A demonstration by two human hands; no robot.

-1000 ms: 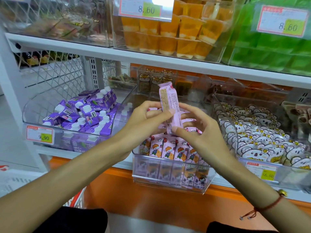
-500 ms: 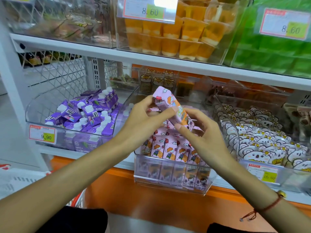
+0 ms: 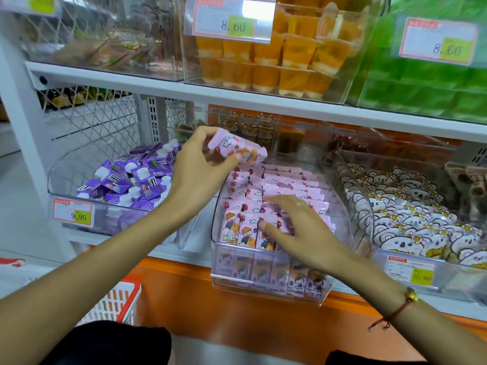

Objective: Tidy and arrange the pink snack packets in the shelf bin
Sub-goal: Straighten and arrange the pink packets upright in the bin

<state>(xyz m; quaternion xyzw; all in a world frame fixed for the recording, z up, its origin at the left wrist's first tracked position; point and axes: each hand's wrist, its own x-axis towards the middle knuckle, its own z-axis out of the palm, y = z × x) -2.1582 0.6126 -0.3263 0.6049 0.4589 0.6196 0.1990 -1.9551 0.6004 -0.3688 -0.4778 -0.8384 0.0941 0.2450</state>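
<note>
Head view shows the left hand (image 3: 196, 169) raised above the clear shelf bin (image 3: 266, 288), its thumb and fingers curled round one pink snack packet (image 3: 237, 149) that lies tilted, long axis running from ten o'clock to four o'clock. At five o'clock from it, the right hand (image 3: 297, 233) rests spread and relaxed on the rows of pink packets (image 3: 287, 185) standing in the bin, fingers straight, gripping nothing. By the look of it, each packet is a light, film-wrapped stick: soft enough to crumple, slick on its faces, and probably crushable inside. A hold across the middle, thumb on one broad face and fingers on the other, seems the safest, as a grip on the crimped ends would likely let it swing. To the bin's nine o'clock sits a bin of purple cartons (image 3: 137, 180); at three o'clock, koala-print packets (image 3: 411, 219).
</note>
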